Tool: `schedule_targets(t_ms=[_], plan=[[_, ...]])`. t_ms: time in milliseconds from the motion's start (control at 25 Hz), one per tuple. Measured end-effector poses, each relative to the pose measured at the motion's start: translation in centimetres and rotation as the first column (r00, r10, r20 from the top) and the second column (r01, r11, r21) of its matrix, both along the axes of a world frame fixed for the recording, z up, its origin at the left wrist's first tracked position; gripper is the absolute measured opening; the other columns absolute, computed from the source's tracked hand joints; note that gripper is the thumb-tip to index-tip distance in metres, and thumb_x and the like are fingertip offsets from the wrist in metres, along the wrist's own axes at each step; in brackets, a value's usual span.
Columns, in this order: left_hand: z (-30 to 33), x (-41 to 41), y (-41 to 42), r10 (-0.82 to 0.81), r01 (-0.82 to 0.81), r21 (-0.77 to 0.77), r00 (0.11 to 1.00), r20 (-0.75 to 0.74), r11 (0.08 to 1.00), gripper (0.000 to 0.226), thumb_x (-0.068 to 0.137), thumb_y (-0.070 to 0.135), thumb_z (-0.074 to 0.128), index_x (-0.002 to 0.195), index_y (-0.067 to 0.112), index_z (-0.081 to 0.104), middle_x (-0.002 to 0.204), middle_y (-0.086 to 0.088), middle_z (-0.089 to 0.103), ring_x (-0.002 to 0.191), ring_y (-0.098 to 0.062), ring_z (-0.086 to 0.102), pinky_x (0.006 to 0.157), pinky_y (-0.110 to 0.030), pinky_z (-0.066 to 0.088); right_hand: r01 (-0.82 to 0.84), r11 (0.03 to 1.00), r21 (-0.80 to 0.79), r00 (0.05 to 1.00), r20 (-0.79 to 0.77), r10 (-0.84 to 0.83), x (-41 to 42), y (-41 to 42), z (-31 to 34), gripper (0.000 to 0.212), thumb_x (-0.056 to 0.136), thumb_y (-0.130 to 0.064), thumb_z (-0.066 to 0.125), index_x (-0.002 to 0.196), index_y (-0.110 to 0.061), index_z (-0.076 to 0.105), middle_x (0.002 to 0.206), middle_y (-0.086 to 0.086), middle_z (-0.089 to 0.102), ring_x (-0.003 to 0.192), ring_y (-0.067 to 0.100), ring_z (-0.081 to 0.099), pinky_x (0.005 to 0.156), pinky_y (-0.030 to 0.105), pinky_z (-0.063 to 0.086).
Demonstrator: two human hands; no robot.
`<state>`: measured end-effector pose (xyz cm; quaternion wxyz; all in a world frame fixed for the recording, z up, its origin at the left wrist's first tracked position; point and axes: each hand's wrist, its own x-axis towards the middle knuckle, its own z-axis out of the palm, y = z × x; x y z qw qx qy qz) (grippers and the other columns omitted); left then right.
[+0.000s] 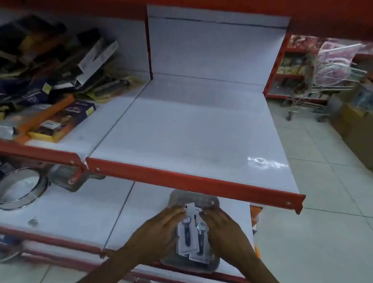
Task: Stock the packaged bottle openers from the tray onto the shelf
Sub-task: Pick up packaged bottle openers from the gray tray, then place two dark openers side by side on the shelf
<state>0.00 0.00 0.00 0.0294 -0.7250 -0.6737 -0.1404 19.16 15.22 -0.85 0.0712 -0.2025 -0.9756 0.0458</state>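
Both hands are down on the lower shelf: left hand (162,228) with fingers loosely spread against the left edge of the packaged bottle openers (192,233), right hand (222,232) cupped on the right edge, so the flat white blister cards sit between them. They're lying in a dark, round-cornered tray (192,199). Glossy white shelf (192,131) above, red lip.
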Motion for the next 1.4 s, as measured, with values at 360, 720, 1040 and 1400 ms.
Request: schedule_targets(t_ms=[360, 720, 1040, 1400], plan=[[-7.3, -3.1, 10.3, 0.114, -0.011, -0.558, 0.982, 0.15, 0.83, 0.137, 0.058, 0.053, 0.09, 0.156, 0.021, 0.0, 0.167, -0.005, 0.012, 0.149, -0.032, 0.027, 0.117, -0.042, 0.039, 0.063, 0.988, -0.141, 0.925, 0.379, -0.004, -6.1, 5.9, -6.9, 0.128, 0.043, -0.076, 0.071, 0.146, -0.014, 0.027, 0.154, 0.01, 0.034, 0.144, 0.034, 0.025, 0.117, 0.057, 0.024], [-3.7, -2.8, 6.0, 0.254, -0.132, -0.282, 0.853, 0.456, 0.95, 0.075, 0.069, 0.022, 0.088, 0.135, 0.027, 0.053, 0.139, 0.007, 0.053, 0.122, -0.02, 0.058, 0.095, -0.01, 0.043, 0.246, 0.842, -0.48, 0.965, 0.037, -0.26, -3.6, 3.6, 0.3, 0.049, 0.069, -0.014, 0.08, 0.113, -0.025, 0.062, 0.118, -0.002, 0.066, 0.109, 0.02, 0.06, 0.089, 0.034, 0.053], [13.1, -0.5, -2.5, 0.149, -0.339, 0.185, 0.753, 0.641, 0.922, 0.012, 0.077, 0.029, 0.08, 0.087, 0.035, 0.076, 0.088, 0.029, 0.073, 0.079, 0.002, 0.068, 0.073, -0.002, 0.047, 0.073, 0.901, -0.429, 0.829, -0.476, -0.293, 1.8, -4.8, 17.6, 0.019, 0.076, -0.02, 0.077, 0.091, -0.031, 0.076, 0.094, -0.023, 0.074, 0.084, -0.006, 0.066, 0.075, 0.007, 0.051], [26.2, -6.4, 7.1, -0.05, -0.438, 0.291, 0.484, 0.874, 0.851, 0.022, 0.087, 0.001, 0.069, 0.103, 0.017, 0.071, 0.076, 0.007, 0.073, 0.062, 0.007, 0.065, 0.06, -0.006, 0.048, -0.027, 0.87, -0.493, 0.635, -0.681, -0.366, -5.2, 5.2, 30.2, 0.021, 0.087, -0.006, 0.066, 0.096, -0.024, 0.075, 0.102, -0.011, 0.073, 0.09, 0.007, 0.068, 0.071, 0.012, 0.055]])
